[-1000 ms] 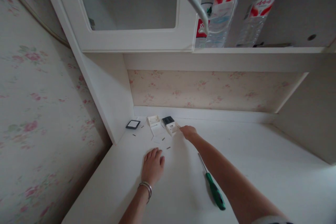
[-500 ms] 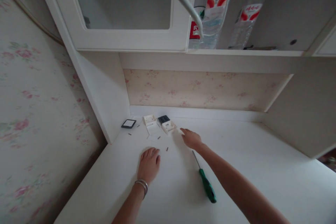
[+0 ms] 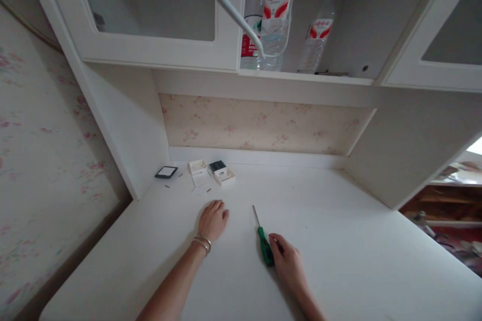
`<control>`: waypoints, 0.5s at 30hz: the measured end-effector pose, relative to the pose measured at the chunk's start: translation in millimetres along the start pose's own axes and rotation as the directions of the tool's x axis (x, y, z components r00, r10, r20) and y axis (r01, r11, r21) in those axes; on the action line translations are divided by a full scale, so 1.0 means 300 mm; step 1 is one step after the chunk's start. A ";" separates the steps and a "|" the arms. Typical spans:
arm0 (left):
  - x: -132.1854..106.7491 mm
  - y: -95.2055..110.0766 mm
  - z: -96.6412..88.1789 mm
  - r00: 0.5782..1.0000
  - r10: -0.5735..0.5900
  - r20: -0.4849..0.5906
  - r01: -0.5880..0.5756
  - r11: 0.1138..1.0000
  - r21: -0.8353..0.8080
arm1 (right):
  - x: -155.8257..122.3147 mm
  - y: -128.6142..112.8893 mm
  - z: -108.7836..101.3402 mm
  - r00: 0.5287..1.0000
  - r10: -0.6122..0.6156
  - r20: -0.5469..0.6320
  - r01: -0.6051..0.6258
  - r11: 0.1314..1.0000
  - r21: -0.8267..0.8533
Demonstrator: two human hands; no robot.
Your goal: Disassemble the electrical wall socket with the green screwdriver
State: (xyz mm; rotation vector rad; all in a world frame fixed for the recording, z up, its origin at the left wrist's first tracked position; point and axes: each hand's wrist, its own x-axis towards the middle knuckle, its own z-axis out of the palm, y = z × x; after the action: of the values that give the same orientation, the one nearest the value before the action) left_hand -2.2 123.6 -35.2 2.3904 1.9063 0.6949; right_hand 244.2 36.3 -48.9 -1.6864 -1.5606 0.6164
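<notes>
My left hand (image 3: 213, 219) lies flat on the white desk (image 3: 339, 241), fingers loosely together, holding nothing; bracelets circle its wrist. My right hand (image 3: 286, 259) rests on the desk with its fingertips against the green handle of a screwdriver (image 3: 263, 239), whose metal shaft points away from me. The fingers touch the handle but are not wrapped round it. Further back lie small white plastic parts (image 3: 225, 175), a black module (image 3: 217, 165), a black-framed square plate (image 3: 166, 172) and a few tiny screws.
A white cabinet hangs above with a glass door (image 3: 146, 5) and an open shelf holding three water bottles (image 3: 276, 15). A white side panel (image 3: 124, 120) and floral wallpaper close the left. A white cord (image 3: 226, 5) hangs in front.
My right hand has drawn back from the white parts at the rear to the screwdriver's handle. The view has tilted up and right. My left hand has stayed flat.
</notes>
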 end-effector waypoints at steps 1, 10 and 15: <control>0.016 -0.012 0.007 1.000 -0.005 0.004 0.005 1.000 0.001 | -0.005 0.000 0.002 1.000 -0.005 -0.001 0.005 1.000 0.005; 0.098 -0.071 -0.034 0.996 0.070 0.051 -0.070 0.998 0.003 | 0.000 -0.016 -0.019 0.999 -0.034 0.014 0.034 0.999 0.005; 0.012 -0.008 -0.110 0.993 0.115 0.025 -0.115 0.993 0.006 | -0.010 -0.026 -0.029 1.000 -0.021 -0.009 0.021 1.000 0.001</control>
State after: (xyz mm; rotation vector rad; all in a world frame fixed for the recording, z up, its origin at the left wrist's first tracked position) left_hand -15.2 118.8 -4.9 2.5181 1.7771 0.6610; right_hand 245.6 31.4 -38.0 -1.6677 -1.5696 0.5985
